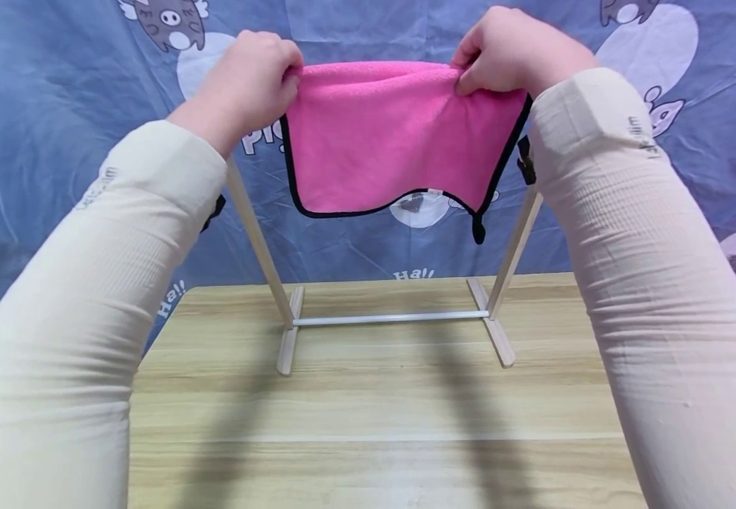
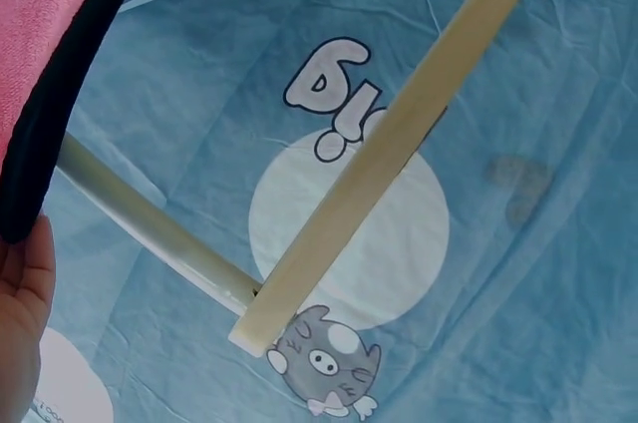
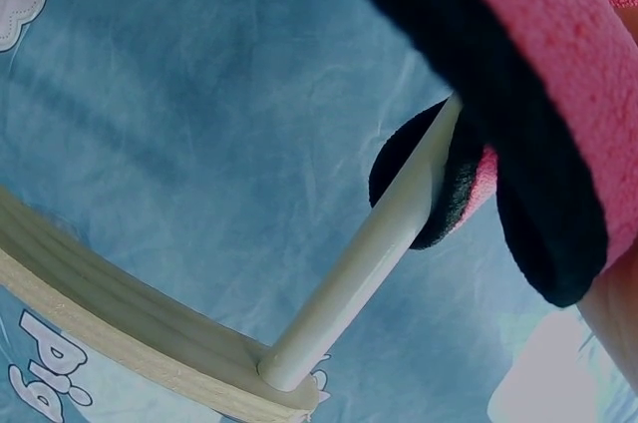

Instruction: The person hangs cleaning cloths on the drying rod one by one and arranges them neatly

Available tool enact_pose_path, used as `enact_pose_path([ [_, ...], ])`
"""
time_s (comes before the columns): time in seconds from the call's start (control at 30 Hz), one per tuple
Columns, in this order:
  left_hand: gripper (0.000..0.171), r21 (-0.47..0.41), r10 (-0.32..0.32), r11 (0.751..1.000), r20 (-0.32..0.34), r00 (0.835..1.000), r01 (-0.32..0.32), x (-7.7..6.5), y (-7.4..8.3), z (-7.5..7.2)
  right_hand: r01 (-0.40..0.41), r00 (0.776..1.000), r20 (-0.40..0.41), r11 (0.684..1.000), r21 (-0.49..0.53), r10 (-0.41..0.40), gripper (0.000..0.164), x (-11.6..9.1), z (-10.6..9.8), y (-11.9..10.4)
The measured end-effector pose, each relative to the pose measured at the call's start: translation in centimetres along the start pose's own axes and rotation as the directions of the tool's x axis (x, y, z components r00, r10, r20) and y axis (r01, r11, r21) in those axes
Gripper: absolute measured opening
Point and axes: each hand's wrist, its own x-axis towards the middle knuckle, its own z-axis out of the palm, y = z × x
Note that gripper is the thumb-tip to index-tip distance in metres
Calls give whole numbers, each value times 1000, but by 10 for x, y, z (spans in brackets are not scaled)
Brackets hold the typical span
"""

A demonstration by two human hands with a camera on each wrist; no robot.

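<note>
A pink towel point(image 1: 393, 141) with black edging hangs from the top bar of a drying rack, a small black loop dangling at its lower right corner. At its upper left edge my left hand point(image 1: 247, 85) pinches the cloth between thumb and fingers. My right hand point(image 1: 514, 53) grips the top of the towel toward the right side. In the right wrist view the pale top bar point(image 3: 359, 263) runs under the towel, and a black-edged fold shows beyond it. The left wrist view shows the bar point(image 2: 159, 233) joining a wooden post point(image 2: 389, 154).
The rack's wooden feet point(image 1: 288, 350) stand on a wood-grain table point(image 1: 374, 403), joined by a white lower rod point(image 1: 393, 318). Behind hangs a blue cloth point(image 1: 355, 254) printed with pigs and lettering.
</note>
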Motion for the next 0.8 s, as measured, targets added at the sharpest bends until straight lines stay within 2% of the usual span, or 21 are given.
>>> enact_pose_path([
  [0.17,33,44,-17,999,9,1000,16,0,1,-2,9,1000,0,1000,-8,-9,31,1,0,1],
  [0.23,35,49,-48,998,16,999,48,0,2,-3,19,1000,-6,999,-29,-19,31,2,0,2],
  [0.33,34,10,-73,997,-7,997,74,0,2,-4,29,999,-13,998,-47,-30,30,4,-1,3],
  [0.5,32,-113,-134,985,-62,989,127,1,0,-2,29,1000,-10,998,-48,-29,31,4,0,5],
  [0.67,29,-239,-227,949,-72,971,205,2,-3,2,30,999,-17,999,-43,-30,30,3,0,5],
  [0.73,27,-295,-265,926,-70,962,234,2,-3,3,28,999,-18,999,-43,-29,30,3,0,4],
  [0.8,24,-361,-315,891,-54,948,275,2,-2,4,23,1000,-14,999,-36,-24,30,2,0,4],
])
